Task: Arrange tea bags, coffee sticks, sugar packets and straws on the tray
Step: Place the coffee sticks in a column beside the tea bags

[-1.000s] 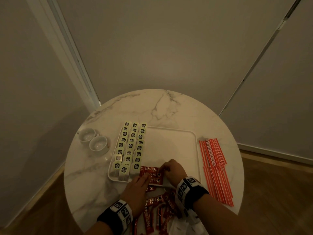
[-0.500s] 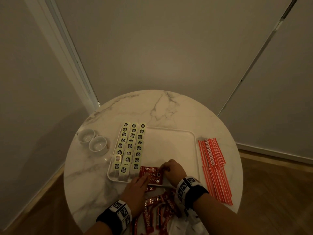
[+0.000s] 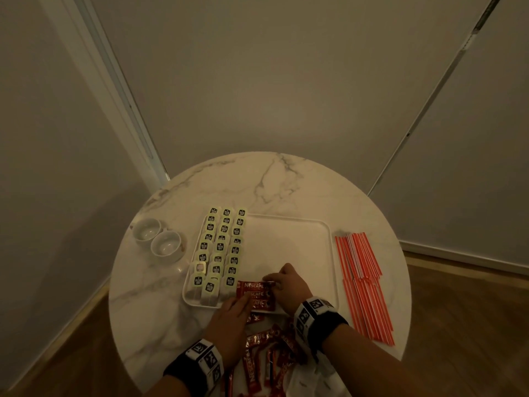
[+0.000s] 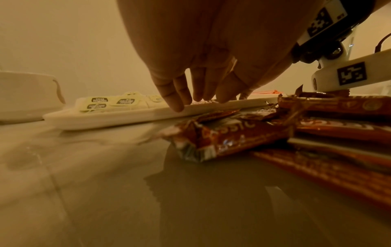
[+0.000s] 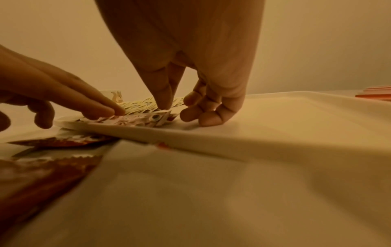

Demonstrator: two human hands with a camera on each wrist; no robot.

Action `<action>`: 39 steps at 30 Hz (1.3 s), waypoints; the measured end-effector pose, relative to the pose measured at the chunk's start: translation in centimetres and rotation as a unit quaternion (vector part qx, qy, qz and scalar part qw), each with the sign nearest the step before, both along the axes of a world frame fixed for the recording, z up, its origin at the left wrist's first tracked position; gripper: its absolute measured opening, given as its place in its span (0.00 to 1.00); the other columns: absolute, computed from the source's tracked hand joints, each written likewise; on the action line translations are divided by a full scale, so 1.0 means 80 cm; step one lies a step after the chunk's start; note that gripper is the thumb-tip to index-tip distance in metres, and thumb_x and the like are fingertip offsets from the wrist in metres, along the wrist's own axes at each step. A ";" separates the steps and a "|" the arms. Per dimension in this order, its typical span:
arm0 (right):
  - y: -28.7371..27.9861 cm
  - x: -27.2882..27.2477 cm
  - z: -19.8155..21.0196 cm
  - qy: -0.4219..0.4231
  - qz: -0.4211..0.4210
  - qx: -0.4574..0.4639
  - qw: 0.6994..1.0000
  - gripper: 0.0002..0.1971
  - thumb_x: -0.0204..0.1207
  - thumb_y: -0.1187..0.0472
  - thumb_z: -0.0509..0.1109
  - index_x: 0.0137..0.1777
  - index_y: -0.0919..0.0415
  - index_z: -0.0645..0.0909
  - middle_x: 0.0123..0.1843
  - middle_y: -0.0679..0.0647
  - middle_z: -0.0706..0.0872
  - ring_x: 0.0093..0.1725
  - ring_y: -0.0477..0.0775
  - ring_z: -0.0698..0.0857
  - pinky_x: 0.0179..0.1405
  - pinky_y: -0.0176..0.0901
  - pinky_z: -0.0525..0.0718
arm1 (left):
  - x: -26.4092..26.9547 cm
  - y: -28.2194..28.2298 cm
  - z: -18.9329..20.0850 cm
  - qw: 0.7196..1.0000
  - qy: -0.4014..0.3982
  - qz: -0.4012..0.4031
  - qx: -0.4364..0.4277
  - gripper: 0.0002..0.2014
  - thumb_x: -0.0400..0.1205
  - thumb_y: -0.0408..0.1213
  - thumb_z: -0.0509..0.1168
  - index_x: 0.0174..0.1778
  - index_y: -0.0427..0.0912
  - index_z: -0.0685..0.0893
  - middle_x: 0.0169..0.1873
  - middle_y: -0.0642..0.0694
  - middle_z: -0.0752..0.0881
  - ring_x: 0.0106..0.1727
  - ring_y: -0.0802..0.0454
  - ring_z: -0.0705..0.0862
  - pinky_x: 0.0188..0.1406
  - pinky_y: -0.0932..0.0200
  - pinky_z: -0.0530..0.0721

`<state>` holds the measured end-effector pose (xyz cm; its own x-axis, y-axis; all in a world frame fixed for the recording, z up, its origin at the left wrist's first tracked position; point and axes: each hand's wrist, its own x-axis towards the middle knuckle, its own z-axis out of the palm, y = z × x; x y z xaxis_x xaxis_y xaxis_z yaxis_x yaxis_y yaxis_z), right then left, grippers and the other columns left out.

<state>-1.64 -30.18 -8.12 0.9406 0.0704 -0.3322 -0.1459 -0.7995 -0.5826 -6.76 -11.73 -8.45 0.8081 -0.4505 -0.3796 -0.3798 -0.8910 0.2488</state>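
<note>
I have both hands on the first coffee sticks (image 3: 258,296), which lie side by side on the tray (image 3: 289,242) at its near edge, just beside the tea bags (image 3: 221,250). My left hand (image 3: 229,325) has straight fingers pressing the sticks' left ends; my right hand (image 3: 289,285) pinches their right ends with curled fingertips. I judge the risk is sideways: squaring the sticks too hard leftward could shove into the nearest tea bags and break their rows. The loose pile of sticks (image 3: 266,356) under my wrists at the surface's near edge could get dragged off. The straws (image 3: 363,285) wait by the right edge.
</note>
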 end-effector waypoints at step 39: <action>0.005 -0.003 0.021 0.021 0.212 -0.155 0.965 0.22 0.82 0.49 0.62 0.75 0.31 0.68 0.78 0.51 0.58 0.75 0.58 0.60 0.73 0.57 0.73 | 0.001 0.005 0.013 0.997 -0.006 -0.022 0.073 0.37 0.83 0.54 0.54 0.84 0.52 0.41 0.84 0.56 0.42 0.83 0.47 0.44 0.79 0.40 0.45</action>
<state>-1.91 -29.82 -6.43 0.8343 0.3376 -0.4359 0.2155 -0.9274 -0.3059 -6.69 -11.32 -7.39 0.7941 -0.4256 -0.4340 -0.4210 -0.9001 0.1123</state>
